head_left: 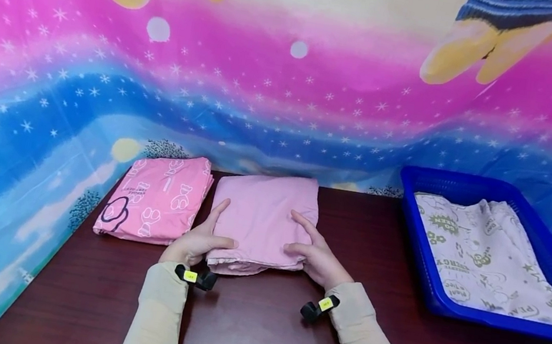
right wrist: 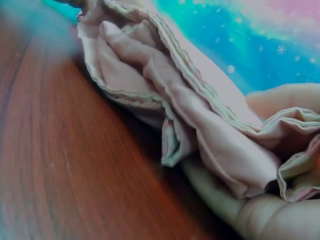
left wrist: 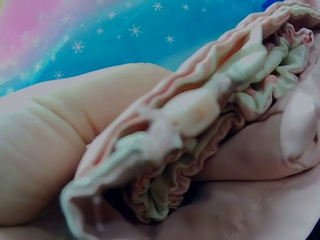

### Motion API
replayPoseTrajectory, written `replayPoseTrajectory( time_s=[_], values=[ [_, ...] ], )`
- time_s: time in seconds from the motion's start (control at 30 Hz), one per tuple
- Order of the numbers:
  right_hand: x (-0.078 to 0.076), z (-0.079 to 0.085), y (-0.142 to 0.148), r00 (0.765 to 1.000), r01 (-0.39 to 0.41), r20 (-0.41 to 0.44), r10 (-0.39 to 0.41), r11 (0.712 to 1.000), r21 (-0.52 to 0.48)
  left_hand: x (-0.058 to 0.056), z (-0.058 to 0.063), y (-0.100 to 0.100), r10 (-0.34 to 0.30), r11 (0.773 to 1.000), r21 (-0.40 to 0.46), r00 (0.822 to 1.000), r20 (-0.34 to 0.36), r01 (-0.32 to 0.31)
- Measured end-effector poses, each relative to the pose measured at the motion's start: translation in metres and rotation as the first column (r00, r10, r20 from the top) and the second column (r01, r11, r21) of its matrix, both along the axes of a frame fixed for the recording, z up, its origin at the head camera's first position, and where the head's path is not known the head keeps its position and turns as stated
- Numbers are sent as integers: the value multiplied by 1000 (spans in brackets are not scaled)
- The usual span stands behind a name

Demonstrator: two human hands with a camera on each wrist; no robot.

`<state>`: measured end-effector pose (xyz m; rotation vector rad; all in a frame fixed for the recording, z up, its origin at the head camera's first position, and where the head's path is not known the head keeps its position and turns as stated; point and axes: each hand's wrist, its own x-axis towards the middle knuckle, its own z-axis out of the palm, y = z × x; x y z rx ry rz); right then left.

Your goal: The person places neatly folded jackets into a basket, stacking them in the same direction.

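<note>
A folded pale pink cloth [head_left: 265, 215] lies at the middle of the dark table, near its back edge. My left hand [head_left: 194, 243] grips its left side, the thumb over the top near the front corner. On the opposite side my right hand [head_left: 321, 261] holds it the same way, fingers spread along the edge. Layered, gathered edges of the cloth [left wrist: 225, 165] show close up in the left wrist view. In the right wrist view, part of the right hand [right wrist: 280, 215] is under the folds, just above the wood.
Left of the pale cloth is a folded brighter pink cloth [head_left: 159, 199] with white line prints. A blue plastic basket [head_left: 422, 271] stands at the right, holding a white cloth [head_left: 483, 256] with green prints. A colourful printed sheet [head_left: 277, 89] hangs behind the table [head_left: 262, 336].
</note>
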<state>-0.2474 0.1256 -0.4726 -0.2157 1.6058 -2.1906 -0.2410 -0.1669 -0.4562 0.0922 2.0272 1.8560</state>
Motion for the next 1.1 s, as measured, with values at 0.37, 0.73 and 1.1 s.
replayPoseTrajectory(
  time_s=[0.37, 0.73, 1.1],
  values=[
    [0, -3, 0, 996, 18, -90, -16, 1000, 13, -1, 2, 5, 13, 997, 71, 999, -44, -9],
    [3, 11, 4, 991, 42, -123, -46, 999, -30, -4, 12, 12, 2, 995, 99, 985, -175, 15],
    [7, 32, 10, 978, 62, -200, -62, 998, -8, 2, 27, 19, 27, 995, 100, 960, -278, 1]
  ],
)
